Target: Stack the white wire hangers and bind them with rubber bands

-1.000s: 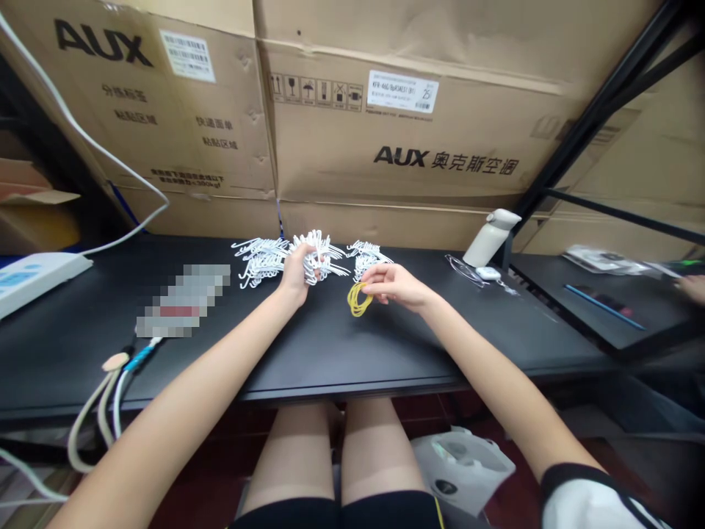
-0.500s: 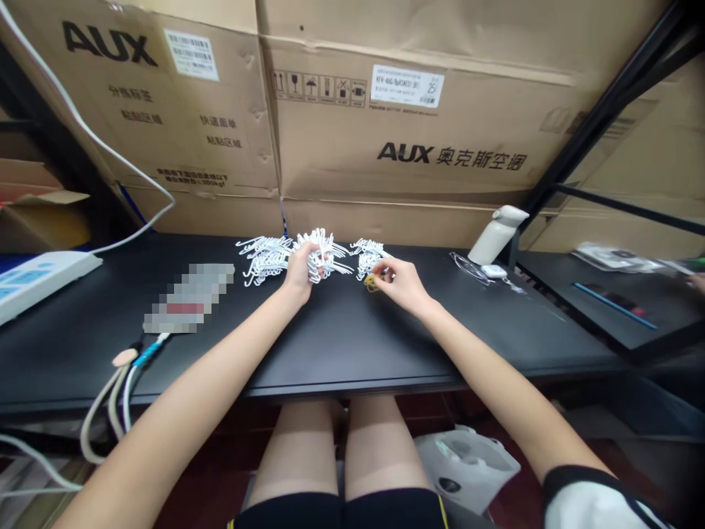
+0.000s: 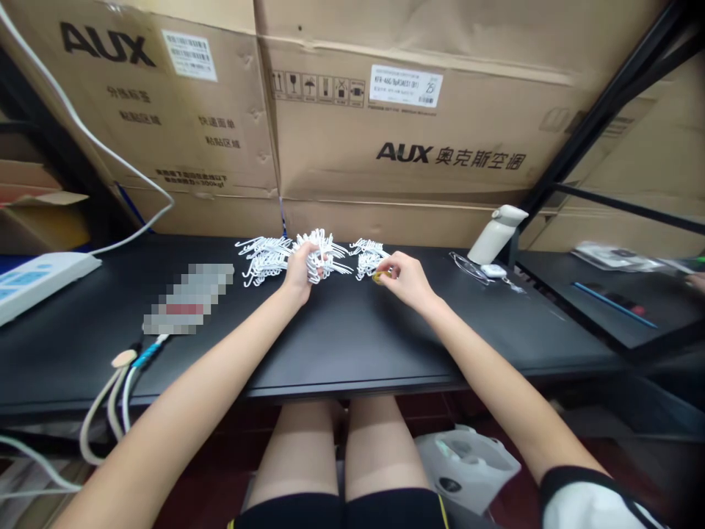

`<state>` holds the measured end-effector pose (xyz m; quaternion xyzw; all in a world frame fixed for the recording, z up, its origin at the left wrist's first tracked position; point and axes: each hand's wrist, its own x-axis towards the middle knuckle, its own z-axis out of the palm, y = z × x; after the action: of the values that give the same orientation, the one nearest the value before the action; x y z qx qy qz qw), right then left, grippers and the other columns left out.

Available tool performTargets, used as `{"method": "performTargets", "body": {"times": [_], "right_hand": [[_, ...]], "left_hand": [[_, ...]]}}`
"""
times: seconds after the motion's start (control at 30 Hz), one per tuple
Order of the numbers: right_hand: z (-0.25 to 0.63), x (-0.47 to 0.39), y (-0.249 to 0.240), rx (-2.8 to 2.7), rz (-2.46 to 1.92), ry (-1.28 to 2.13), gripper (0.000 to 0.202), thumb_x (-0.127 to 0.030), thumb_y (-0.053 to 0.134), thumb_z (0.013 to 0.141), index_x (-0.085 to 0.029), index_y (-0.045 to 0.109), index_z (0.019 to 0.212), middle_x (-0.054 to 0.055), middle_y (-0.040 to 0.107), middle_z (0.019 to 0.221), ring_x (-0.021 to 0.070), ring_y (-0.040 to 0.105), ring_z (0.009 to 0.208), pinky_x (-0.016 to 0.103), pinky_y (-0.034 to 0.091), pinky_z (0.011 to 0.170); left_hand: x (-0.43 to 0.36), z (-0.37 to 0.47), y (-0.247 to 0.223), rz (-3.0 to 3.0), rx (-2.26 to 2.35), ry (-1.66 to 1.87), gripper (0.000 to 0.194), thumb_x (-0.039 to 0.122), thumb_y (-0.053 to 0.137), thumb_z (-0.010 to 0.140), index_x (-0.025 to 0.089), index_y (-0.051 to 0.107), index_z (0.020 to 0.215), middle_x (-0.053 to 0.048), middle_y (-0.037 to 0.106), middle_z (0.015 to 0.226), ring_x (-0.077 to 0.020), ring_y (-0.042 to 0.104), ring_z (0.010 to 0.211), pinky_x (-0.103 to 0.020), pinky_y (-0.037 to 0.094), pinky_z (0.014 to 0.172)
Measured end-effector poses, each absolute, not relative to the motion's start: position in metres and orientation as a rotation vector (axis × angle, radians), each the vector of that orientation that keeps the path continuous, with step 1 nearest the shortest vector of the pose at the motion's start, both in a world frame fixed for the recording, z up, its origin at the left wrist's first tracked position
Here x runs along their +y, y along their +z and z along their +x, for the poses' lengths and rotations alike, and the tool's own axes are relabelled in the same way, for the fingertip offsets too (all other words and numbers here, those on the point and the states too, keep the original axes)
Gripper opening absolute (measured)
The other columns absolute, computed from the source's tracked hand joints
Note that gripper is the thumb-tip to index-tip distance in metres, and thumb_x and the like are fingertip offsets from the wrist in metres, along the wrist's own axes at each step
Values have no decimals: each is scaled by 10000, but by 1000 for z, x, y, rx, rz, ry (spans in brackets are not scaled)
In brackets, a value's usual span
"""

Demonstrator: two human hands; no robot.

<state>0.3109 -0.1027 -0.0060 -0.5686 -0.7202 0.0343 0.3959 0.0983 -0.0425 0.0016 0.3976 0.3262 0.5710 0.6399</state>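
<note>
My left hand [image 3: 300, 272] is closed around a bundle of white hooks [image 3: 324, 250], thin and wire-like, held just above the black tabletop. To its left lies another pile of white hooks [image 3: 264, 257], their curved ends pointing left. A smaller pile of the same hooks [image 3: 368, 257] rests to the right, beside the fingertips of my right hand [image 3: 405, 278]. That hand pinches yellow rubber bands [image 3: 380, 278] between thumb and fingers, low over the table. The fingers partly hide the bands, so their number is unclear.
A pixelated flat object [image 3: 187, 297] with a cable lies left, near a white power strip [image 3: 47, 279]. At the back right stand a white bottle [image 3: 499, 235], glasses [image 3: 471, 268] and a small white case [image 3: 493, 271]. Cardboard [image 3: 330, 169] walls the back.
My right hand has shifted slightly right, and the yellow bands are now gathered closer into its fingers. My left hand stays where it was with the hooks.
</note>
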Motion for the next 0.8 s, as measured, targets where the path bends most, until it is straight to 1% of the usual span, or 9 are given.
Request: {"method": "performTargets", "body": {"times": [0.1,0.17,0.23,0.33,0.43,0.5,0.6,0.7,0.8], "right_hand": [[328,-99,0,-1851,-1524,158,115,-125,595,651,-154,690,709,33,635,763,114,511,581,258,415,606],[347,-97,5,-1856,-1605,299,103,-140,612,647,-145,699,703,23,641,678,111,513,561,247,400,569],[367,-96,11,-1801,-1649,475,100,-190,639,658,-135,707,707,32,652,655,110,522,553,231,385,519],[394,-100,20,-1715,-1669,817,201,-284,703,645,-126,727,767,42,656,629,98,501,501,208,340,425],[410,-105,25,-1680,-1660,971,251,-320,744,617,-136,739,787,50,678,669,93,524,524,196,362,428],[415,-107,24,-1673,-1697,1006,253,-322,768,592,-145,744,772,49,684,675,92,530,528,194,366,430],[421,-104,20,-1664,-1802,1004,240,-282,791,562,-142,746,752,39,662,612,89,511,488,196,346,409],[428,-97,12,-1616,-1961,881,200,-239,771,571,-147,733,744,13,629,547,80,468,437,204,318,391],[435,-91,4,-1556,-2093,750,196,-214,757,569,-158,712,751,3,621,534,91,474,435,210,304,387]], "left_hand": [[-43,98,2,922,728,1265,81,225,532,653,165,482,677,14,556,542,-59,381,332,-187,281,328],[-44,97,3,961,701,1194,89,228,539,649,168,483,681,15,558,537,-60,382,327,-190,299,333],[-46,98,3,1018,679,1102,96,229,552,643,167,487,676,10,568,538,-63,389,326,-200,331,344],[-51,99,2,1101,665,957,110,227,581,631,161,497,656,-7,590,550,-70,419,338,-213,374,363],[-56,100,2,1155,652,859,130,224,612,619,159,503,646,-17,604,560,-69,425,345,-214,387,365],[-58,100,2,1180,645,810,129,226,617,621,156,510,635,-23,607,563,-68,424,350,-213,397,365],[-58,99,1,1206,633,743,118,229,612,625,150,524,615,-38,612,565,-71,432,359,-217,416,371],[-56,99,-1,1216,622,707,109,226,622,615,149,548,636,-41,617,569,-75,436,367,-215,421,368],[-55,98,-3,1233,623,669,116,227,634,610,148,570,667,-43,625,578,-85,457,389,-213,433,376]]}}
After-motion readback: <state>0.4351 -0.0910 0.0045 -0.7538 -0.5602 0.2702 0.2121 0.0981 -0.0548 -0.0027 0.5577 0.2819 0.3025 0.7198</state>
